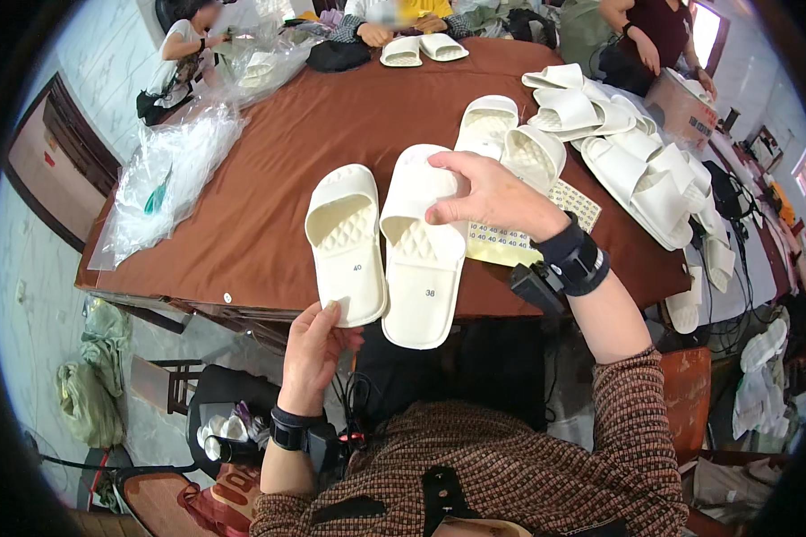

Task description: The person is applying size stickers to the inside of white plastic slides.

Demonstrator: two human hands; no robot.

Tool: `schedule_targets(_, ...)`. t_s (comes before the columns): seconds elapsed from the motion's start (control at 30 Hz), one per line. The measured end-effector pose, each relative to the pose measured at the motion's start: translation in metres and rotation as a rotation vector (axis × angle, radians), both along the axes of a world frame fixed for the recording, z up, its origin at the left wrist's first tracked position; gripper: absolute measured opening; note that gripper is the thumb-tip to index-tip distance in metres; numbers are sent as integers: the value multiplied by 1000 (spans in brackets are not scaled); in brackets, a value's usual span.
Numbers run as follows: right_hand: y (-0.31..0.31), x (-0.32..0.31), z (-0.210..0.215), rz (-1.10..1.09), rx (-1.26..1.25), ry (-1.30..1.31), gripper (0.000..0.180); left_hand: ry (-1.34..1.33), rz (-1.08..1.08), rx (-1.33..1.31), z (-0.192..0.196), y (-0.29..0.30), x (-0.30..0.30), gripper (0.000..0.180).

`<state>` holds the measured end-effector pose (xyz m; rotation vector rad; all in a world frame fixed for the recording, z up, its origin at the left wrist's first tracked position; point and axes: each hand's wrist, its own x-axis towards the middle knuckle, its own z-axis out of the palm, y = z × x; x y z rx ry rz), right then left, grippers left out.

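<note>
Two white slide sandals lie side by side at the brown worktop's (269, 170) near edge, both already sticker-marked. The left hand (316, 345) pinches the left sandal's (345, 243) heel; the right hand (488, 192) grips the right sandal's (424, 246) strap. A heap of unsorted sandals (627, 152) waits beside a sticker sheet (519, 234).

Small footwear packing workshop: white slippers (640, 170) heaped right of the right hand (488, 192), plastic bags (166, 174) far left, co-workers (640, 36) opposite.

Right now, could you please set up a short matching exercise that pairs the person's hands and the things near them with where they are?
Things:
1. left hand
2. right hand
3. sticker sheet
4. clear plastic bags

Places:
A. under the right wrist
B. at the table's left edge
C. at the heel of the left slipper
D. on the strap of the right slipper

Pairs: 1-C, 2-D, 3-A, 4-B
</note>
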<state>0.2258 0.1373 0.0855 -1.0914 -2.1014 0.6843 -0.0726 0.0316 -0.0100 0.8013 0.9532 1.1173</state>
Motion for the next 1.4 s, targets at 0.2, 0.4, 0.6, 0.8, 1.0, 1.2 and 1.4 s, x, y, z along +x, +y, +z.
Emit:
schedule_targets(0.2, -29, 20, 22, -90, -147, 14, 34, -243, 18, 65, -3, -7, 1, 28)
schedule_targets(0.4, -61, 49, 36, -238, -78, 166, 16, -176, 103, 175, 4, -8, 5, 27)
schedule_targets(0.6, -87, 55, 13, -323, -136, 788, 20, -7, 103, 301, 13, -10, 20, 29)
schedule_targets(0.8, -109, 35, -35, -279, -357, 988, 15, 92, 89, 354, 19, -10, 49, 31)
schedule_targets(1.0, -133, 4, -48, -206, -520, 1278, 20, 213, -2, 414, 23, -18, 75, 34)
schedule_targets(1.2, -151, -13, -64, 98, -778, 1308, 25, 337, -12, 500, 6, -17, 87, 35)
schedule_targets(1.4, -150, -17, -63, 181, -765, 1355, 27, 739, -156, 736, 23, -28, 94, 31)
